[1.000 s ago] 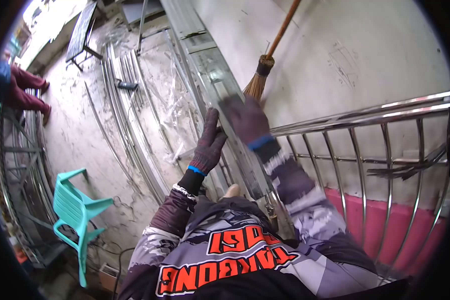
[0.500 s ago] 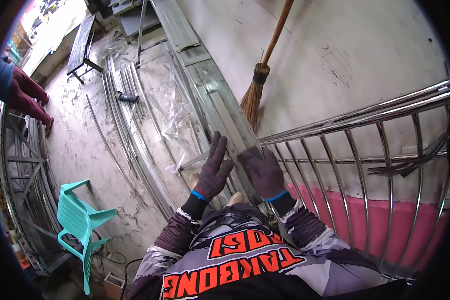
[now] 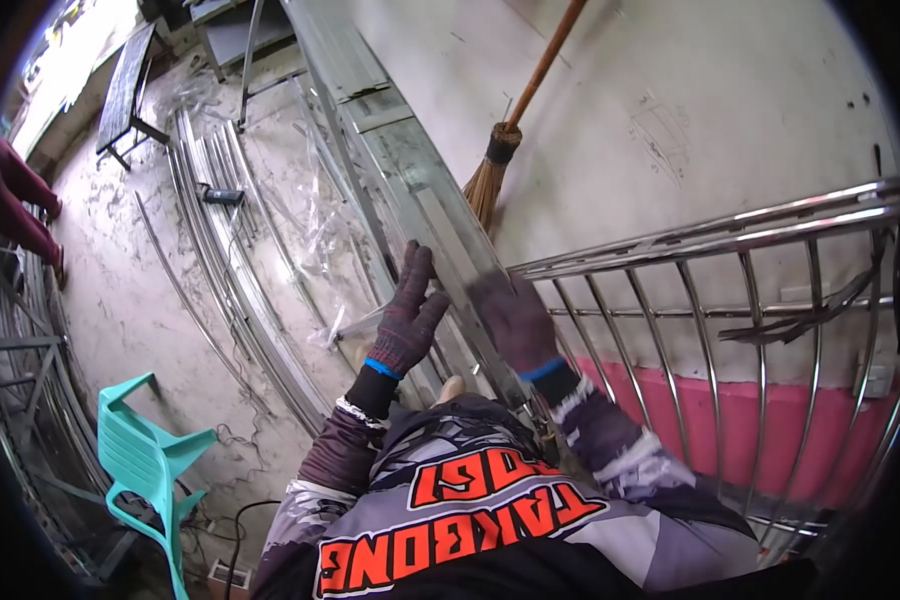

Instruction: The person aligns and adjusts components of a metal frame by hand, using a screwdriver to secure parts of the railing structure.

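Dark knit gloves with blue cuffs cover both hands. My left hand (image 3: 410, 315) is raised at the left edge of a long narrow metal-topped bench (image 3: 395, 155), its fingers stretched out and nothing in them. Over the bench's near right side, close to the railing, is my right hand (image 3: 515, 325); motion smears its fingers, and I cannot make out anything in them. A flat light-grey strip (image 3: 448, 230) lies lengthwise on the bench top, just beyond the hands.
A straw broom (image 3: 490, 180) leans on the wall. Shiny metal railing (image 3: 680, 290) stands at right. Floor items at left include long metal bars (image 3: 215, 270), a dark power tool (image 3: 220, 195), clear plastic and a green chair (image 3: 145, 455). A person's legs (image 3: 20, 200) show far left.
My right hand has shifted slightly left and now looks blurred. My left hand stays raised with fingers outstretched. The whole view has shifted, with most background things now further left.
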Demonstrator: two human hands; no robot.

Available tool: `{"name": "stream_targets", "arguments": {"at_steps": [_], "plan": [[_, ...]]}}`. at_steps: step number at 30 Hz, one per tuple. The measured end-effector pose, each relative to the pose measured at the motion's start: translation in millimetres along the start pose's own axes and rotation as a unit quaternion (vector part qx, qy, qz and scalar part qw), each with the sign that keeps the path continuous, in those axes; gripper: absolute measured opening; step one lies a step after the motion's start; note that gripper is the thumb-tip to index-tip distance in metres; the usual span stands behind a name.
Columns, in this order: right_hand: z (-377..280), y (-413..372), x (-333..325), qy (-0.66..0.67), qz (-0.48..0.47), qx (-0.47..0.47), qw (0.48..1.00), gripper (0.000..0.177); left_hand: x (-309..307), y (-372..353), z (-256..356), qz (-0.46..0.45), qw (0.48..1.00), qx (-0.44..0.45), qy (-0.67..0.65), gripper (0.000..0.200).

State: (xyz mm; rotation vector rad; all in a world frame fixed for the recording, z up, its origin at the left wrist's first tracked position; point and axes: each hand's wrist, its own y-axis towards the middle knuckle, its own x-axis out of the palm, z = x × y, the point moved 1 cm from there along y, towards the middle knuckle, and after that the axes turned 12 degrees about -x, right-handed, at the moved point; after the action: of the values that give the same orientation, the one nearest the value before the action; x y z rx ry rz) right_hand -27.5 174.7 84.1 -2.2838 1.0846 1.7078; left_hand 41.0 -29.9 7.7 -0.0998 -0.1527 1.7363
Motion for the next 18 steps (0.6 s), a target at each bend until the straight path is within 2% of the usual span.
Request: {"name": "stream_targets", "arguments": {"at_steps": [1, 2, 3, 5, 6, 8, 10, 11, 13, 14, 16, 18], "plan": [[-16, -21, -13, 0.007, -0.020, 0.050, 0.999, 0.033, -3, 2, -2, 0.007, 1.000, -0.002, -0.007, 0.081], [-27, -33, -18, 0.015, -0.038, 0.103, 0.994, 0.037, -6, 4, -5, 0.002, 0.999, 0.040, 0.036, 0.081], [-25, -32, -13, 0.016, -0.042, 0.104, 0.994, 0.037, -8, 6, -4, -0.007, 0.993, 0.083, 0.082, 0.080], [-11, -25, -2, -0.016, -0.043, 0.103, 0.994, 0.035, -7, 11, -3, -0.024, 0.996, 0.060, 0.062, 0.084], [-2, 1, 6, 0.020, -0.022, 0.072, 0.997, 0.033, -3, 15, -7, -0.007, 0.996, 0.065, 0.065, 0.086], [19, 56, 31, 0.001, -0.009, 0.052, 0.999, 0.029, 1, 17, -9, 0.006, 0.995, 0.068, 0.066, 0.089], [26, 125, 44, -0.041, -0.088, 0.100, 0.990, 0.030, 3, 18, -9, 0.004, 0.998, 0.038, 0.051, 0.092], [32, 140, 49, -0.040, -0.088, 0.102, 0.990, 0.030, 4, 17, -10, 0.002, 0.998, 0.037, 0.051, 0.092], [37, 158, 56, -0.017, -0.058, 0.082, 0.995, 0.027, -1, 18, -9, 0.021, 0.991, 0.083, 0.099, 0.092], [42, 144, 57, 0.020, 0.002, 0.038, 0.999, 0.026, -4, 17, -9, 0.019, 0.991, 0.086, 0.099, 0.092], [28, 100, 34, 0.029, 0.011, 0.018, 0.999, 0.024, -5, 18, -6, 0.007, 0.994, 0.054, 0.099, 0.093], [9, 43, 11, -0.007, 0.010, -0.006, 1.000, 0.022, 2, 20, -11, 0.027, 0.990, 0.076, 0.113, 0.094]]}}
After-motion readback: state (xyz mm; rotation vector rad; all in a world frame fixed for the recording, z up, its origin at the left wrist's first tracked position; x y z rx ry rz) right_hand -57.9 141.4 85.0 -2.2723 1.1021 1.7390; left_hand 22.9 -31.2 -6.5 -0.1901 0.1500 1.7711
